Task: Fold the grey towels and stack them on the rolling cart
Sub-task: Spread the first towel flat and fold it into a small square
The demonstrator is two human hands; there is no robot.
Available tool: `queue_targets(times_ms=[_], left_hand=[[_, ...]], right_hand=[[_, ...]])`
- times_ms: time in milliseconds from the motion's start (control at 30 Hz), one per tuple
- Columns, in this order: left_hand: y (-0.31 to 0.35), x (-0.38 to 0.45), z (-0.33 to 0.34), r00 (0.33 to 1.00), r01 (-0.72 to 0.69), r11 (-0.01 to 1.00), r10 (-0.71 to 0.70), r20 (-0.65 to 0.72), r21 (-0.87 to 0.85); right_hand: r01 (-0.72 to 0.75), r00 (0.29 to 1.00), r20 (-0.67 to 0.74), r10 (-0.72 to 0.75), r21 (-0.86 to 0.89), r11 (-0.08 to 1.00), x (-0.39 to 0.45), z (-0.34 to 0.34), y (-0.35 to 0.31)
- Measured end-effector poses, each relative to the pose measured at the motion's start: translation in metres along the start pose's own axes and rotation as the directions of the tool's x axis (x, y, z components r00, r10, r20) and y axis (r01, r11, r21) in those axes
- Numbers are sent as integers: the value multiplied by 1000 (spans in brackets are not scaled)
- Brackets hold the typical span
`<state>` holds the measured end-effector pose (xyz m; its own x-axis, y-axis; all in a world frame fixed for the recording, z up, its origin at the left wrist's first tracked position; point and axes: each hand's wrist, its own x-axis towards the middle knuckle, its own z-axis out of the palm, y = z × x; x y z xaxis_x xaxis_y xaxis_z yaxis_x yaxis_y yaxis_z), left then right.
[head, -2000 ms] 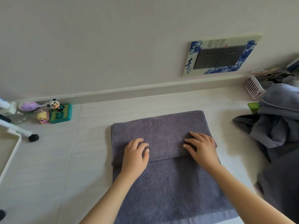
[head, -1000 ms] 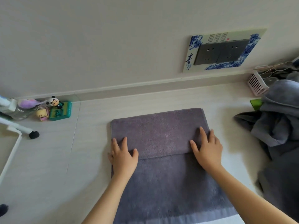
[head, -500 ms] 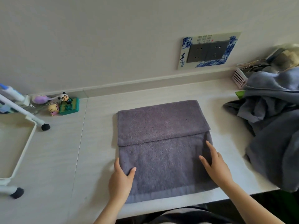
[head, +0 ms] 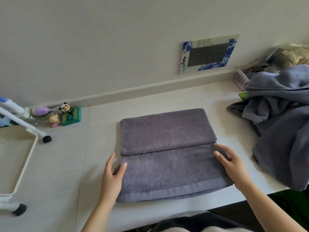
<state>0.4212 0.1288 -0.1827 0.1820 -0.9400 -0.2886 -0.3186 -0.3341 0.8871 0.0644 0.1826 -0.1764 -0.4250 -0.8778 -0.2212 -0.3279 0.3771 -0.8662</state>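
At towel (head: pixel 167 158) side edges — left hand (head: pixel 111 180), right hand (head: pixel 234 166), fingers straight, gripping nothing.

Soft even daylight, faint shadows, wide-angle edge distortion

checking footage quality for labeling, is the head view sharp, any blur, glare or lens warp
Head view: soft, even daylight, no glare; faint shadow right of the folded grey towel; right hand slightly motion-blurred, left hand sharper; wide-angle warp tilts the wall socket plate and bends the counter edge; the towel pile at far right looks softer.
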Motion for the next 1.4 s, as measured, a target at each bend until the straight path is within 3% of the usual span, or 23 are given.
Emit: queue_targets(times_ms=[200, 333, 400, 467, 533, 600, 700, 767, 800, 867, 933, 967, 1067, 1200, 1400], left_hand=[[36, 44, 5, 984, 160, 934, -177, -25, -319], [47, 90, 14, 928, 326, 786, -373, 18, -526], [49, 117, 19, 849, 479, 607, -503, 160, -634], [54, 136, 26, 802, 499, 496, -574, 162, -711], [61, 144, 36, 788, 429, 374, -600, 139, -822], [64, 147, 43, 770, 429, 333, -620, 147, -840], [64, 150, 46, 763, 479, 409, -631, 138, -777], [60, 154, 49, 775, 525, 558, -626, 89, -643], [59, 155, 50, 802, 525, 666, -596, 45, -530], [52, 159, 51, 880, 454, 876, -469, -69, -166], [47, 165, 52, 955, 286, 928, -256, -148, 241], [46, 167, 54, 973, 205, 910, -149, -179, 361], [50, 175, 67, 970, 21, 906, 84, -227, 423], [47, 181, 77, 933, 16, 903, 141, -331, 429], [37, 201, 84, 918, 110, 831, 124, -376, 544]], right_hand=[[-146, 988, 0, 157, 366, 919, 50, 3, -37], [-319, 941, 63, 331, 483, 815, 93, 7, -58], [-443, 884, 145, 445, 563, 698, 121, 12, -61], [-514, 814, 192, 549, 678, 525, 145, 20, -60], [-475, 785, 185, 591, 793, 382, 160, 28, -57], [-416, 777, 176, 605, 864, 282, 167, 33, -52], [-485, 753, 173, 635, 798, 358, 168, 35, -58], [-534, 752, 111, 650, 680, 501, 170, 38, -57], [-549, 774, 62, 631, 562, 619, 171, 41, -55], [-491, 862, -69, 501, 123, 862, 175, 44, -47], [-357, 934, -149, 325, -328, 874, 177, 48, -43], [-307, 951, -181, 251, -429, 850, 178, 51, -45], [-100, 981, -192, 15, -441, 892, 183, 62, -42], [-133, 971, -227, 70, -277, 952, 188, 68, -42], [-196, 956, -280, 89, -378, 905, 203, 74, -37]])
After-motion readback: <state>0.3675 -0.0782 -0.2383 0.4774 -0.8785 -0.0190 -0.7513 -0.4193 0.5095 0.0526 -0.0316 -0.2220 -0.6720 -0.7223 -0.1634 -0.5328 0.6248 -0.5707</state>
